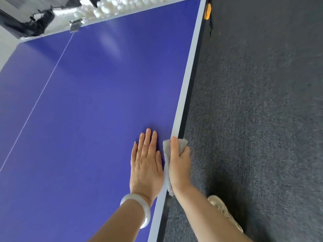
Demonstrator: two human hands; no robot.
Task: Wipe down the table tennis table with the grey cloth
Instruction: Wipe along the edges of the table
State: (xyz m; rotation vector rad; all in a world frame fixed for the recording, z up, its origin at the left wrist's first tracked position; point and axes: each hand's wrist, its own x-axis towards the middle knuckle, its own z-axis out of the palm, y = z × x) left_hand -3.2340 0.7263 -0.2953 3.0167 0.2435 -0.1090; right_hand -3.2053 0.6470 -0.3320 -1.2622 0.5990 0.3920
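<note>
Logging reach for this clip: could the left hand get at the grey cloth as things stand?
Probably yes. The left hand lies flat on the blue table right beside the grey cloth, nothing between them. The right hand grips the cloth at the table's edge and covers much of it.

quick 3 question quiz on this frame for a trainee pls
1. True or false: the left hand lies flat on the blue table tennis table.
2. Which hand grips the crumpled grey cloth at the table's pale side edge? A) left hand B) right hand
3. Fill in: the smooth white bangle is on the ____ wrist.
Key: 1 true; 2 B; 3 left.
</note>
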